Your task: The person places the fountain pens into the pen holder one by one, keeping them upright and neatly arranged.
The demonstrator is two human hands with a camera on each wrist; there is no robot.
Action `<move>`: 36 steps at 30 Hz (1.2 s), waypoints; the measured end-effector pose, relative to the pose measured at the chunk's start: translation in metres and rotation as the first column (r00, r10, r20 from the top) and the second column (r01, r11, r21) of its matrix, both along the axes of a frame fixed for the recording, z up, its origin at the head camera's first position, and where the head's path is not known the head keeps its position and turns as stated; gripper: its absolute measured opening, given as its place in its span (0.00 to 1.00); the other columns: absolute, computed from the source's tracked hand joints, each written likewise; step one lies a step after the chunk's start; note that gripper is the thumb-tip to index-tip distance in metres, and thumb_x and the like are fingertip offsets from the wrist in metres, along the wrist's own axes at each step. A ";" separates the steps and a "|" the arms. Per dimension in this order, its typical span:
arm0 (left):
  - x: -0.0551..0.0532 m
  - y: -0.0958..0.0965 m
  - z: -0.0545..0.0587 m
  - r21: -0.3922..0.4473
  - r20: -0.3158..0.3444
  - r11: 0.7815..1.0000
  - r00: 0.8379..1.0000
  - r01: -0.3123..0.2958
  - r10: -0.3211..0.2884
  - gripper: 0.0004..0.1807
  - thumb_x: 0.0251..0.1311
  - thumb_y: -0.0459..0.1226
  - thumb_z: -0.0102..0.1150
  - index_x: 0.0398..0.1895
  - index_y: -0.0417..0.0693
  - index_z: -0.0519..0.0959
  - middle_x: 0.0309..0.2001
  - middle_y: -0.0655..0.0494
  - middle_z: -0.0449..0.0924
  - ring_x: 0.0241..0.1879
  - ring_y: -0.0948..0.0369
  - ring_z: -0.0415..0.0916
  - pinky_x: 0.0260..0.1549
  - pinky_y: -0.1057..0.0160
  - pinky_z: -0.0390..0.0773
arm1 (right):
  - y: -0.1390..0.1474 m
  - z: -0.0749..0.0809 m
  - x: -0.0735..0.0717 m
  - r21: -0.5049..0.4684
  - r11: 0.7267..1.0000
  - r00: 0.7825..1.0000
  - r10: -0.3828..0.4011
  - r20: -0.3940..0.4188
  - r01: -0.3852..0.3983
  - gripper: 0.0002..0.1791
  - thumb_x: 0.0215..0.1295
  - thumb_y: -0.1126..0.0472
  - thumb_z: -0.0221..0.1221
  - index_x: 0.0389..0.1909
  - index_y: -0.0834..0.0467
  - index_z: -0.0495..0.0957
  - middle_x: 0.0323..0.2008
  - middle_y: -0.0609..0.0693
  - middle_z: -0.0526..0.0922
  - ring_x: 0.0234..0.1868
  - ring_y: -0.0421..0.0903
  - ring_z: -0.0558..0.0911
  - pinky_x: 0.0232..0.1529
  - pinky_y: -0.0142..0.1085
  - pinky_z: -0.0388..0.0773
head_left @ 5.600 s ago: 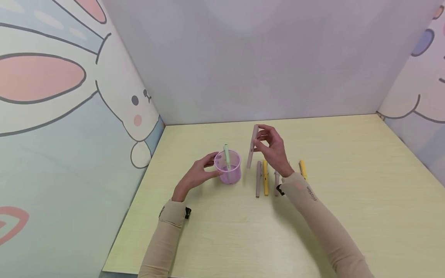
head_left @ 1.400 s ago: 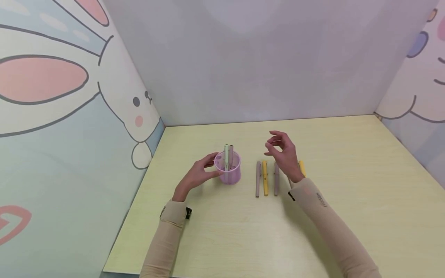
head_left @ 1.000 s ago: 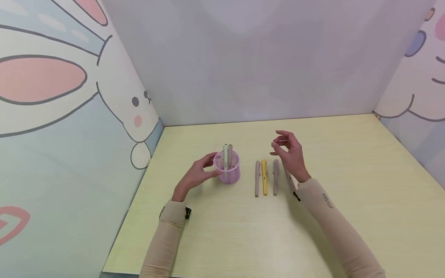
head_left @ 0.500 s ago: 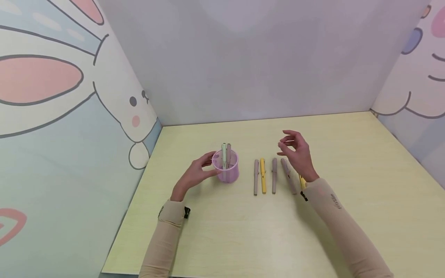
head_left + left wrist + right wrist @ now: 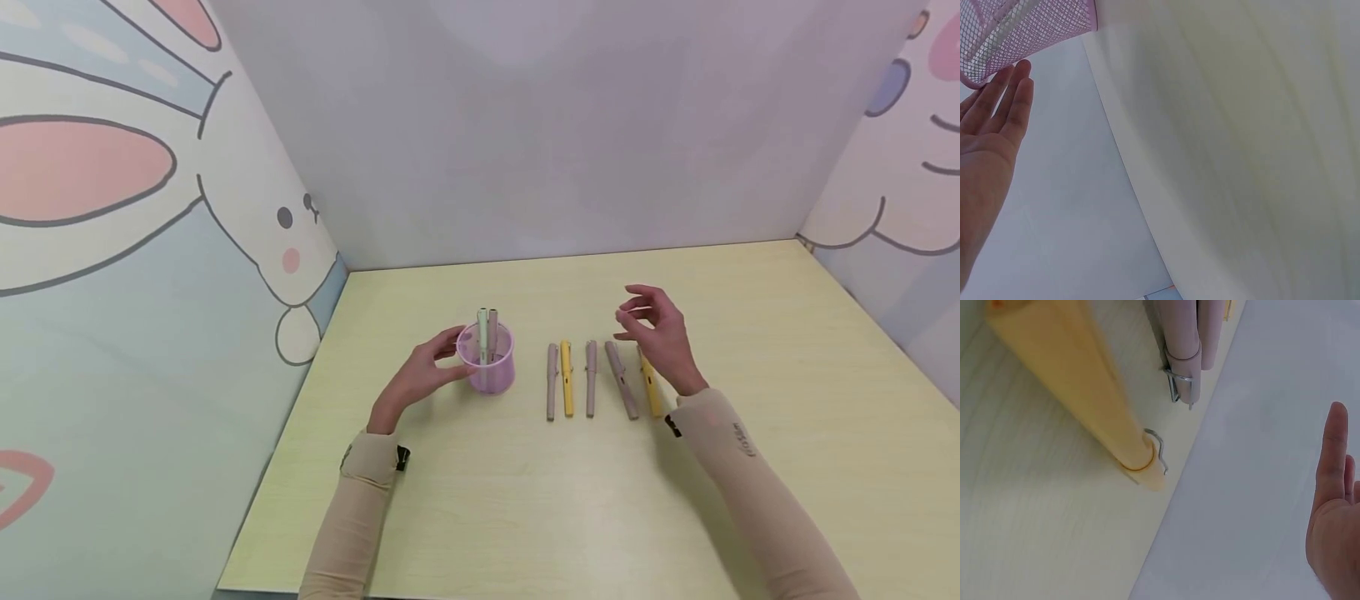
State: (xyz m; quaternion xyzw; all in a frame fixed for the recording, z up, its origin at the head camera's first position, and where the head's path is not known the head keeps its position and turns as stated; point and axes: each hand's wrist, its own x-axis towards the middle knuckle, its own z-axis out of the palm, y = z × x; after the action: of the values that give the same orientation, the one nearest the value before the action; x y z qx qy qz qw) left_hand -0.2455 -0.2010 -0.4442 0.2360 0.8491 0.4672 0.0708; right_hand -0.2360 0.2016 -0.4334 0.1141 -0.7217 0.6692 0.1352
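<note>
My left hand (image 5: 422,377) holds a pink mesh pen cup (image 5: 501,379) at its left side, thumb on the near side and fingers behind. In the left wrist view, fingers (image 5: 1019,103) lie along the mesh wall. A pale green pen (image 5: 483,333) and a mauve pen (image 5: 492,320) stand in the cup. My right hand (image 5: 662,335), fingers loosely bent and holding nothing, hovers by the top end of the rightmost yellow pen (image 5: 652,393). In the right wrist view that yellow pen (image 5: 1097,394) shows its metal clip.
Left of that pen a row lies on the table (image 5: 480,508): a tilted mauve pen (image 5: 622,382), another mauve pen (image 5: 591,379), a yellow pen (image 5: 567,379) and a leftmost mauve pen (image 5: 552,383). A grey wall (image 5: 555,133) rises behind; rabbit-printed panels flank the table.
The mauve pen my right hand held earlier now stands in the cup, let go. That hand has since moved right, uncovering the tilted mauve pen and most of the rightmost yellow pen.
</note>
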 end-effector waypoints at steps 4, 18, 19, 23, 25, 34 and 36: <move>0.000 0.000 0.000 0.001 0.000 1.000 1.000 0.004 -0.004 0.40 0.66 0.44 0.70 0.78 0.46 0.64 0.69 0.45 0.74 0.67 0.46 0.72 0.67 0.46 0.71 | 0.006 0.000 0.002 0.018 1.000 1.000 -0.017 0.027 0.016 0.23 0.73 0.71 0.60 0.66 0.63 0.70 0.46 0.57 0.76 0.43 0.43 0.81 0.37 0.41 0.88; 0.000 0.000 0.001 0.000 0.005 1.000 1.000 0.002 -0.002 0.40 0.66 0.43 0.70 0.78 0.45 0.64 0.70 0.44 0.73 0.67 0.44 0.72 0.67 0.43 0.70 | 0.025 -0.005 0.006 0.027 0.999 0.998 -0.045 0.048 0.044 0.22 0.73 0.71 0.60 0.64 0.59 0.71 0.45 0.53 0.76 0.42 0.41 0.81 0.36 0.40 0.88; 0.000 0.000 0.001 -0.001 0.004 1.000 1.000 0.002 -0.002 0.40 0.66 0.43 0.70 0.78 0.45 0.64 0.70 0.45 0.73 0.67 0.44 0.72 0.67 0.43 0.70 | 0.027 -0.005 0.006 0.016 0.999 0.998 -0.044 0.052 0.044 0.22 0.72 0.71 0.60 0.64 0.59 0.72 0.44 0.53 0.76 0.42 0.41 0.81 0.36 0.40 0.88; -0.001 0.000 0.000 -0.003 0.007 1.000 1.000 -0.001 0.001 0.40 0.66 0.43 0.70 0.78 0.46 0.64 0.70 0.45 0.73 0.67 0.45 0.72 0.67 0.44 0.70 | 0.032 -0.008 0.007 -0.015 0.999 0.997 -0.040 0.060 0.041 0.22 0.72 0.72 0.60 0.64 0.57 0.72 0.44 0.53 0.77 0.41 0.42 0.82 0.36 0.40 0.88; 0.000 0.000 0.000 -0.004 0.010 1.000 1.000 -0.002 0.002 0.40 0.66 0.44 0.70 0.78 0.46 0.64 0.70 0.45 0.73 0.67 0.45 0.71 0.67 0.44 0.70 | 0.035 -0.010 0.007 -0.024 0.999 0.997 -0.038 0.064 0.040 0.22 0.72 0.72 0.60 0.64 0.56 0.72 0.44 0.53 0.77 0.41 0.42 0.82 0.35 0.40 0.88; -0.001 0.001 0.000 -0.012 0.013 1.000 1.000 -0.009 0.009 0.40 0.66 0.45 0.70 0.78 0.46 0.64 0.70 0.47 0.73 0.67 0.46 0.72 0.67 0.45 0.71 | 0.043 -0.012 0.009 0.035 0.998 0.994 -0.058 0.088 0.055 0.22 0.73 0.70 0.61 0.65 0.57 0.70 0.45 0.52 0.77 0.40 0.39 0.83 0.36 0.39 0.88; -0.001 0.001 0.000 -0.015 0.010 1.000 1.000 -0.009 0.009 0.41 0.66 0.45 0.70 0.78 0.46 0.64 0.70 0.47 0.73 0.67 0.46 0.72 0.67 0.44 0.71 | 0.045 -0.012 0.010 0.041 0.998 0.994 -0.059 0.095 0.055 0.22 0.73 0.69 0.61 0.65 0.56 0.70 0.45 0.52 0.77 0.41 0.40 0.83 0.36 0.39 0.88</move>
State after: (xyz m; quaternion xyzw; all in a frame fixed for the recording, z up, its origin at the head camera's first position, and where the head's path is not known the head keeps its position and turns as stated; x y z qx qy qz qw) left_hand -0.2469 -0.2000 -0.4443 0.2294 0.8534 0.4621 0.0747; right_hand -0.2262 0.2469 -0.4454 0.0639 -0.7429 0.6560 0.1172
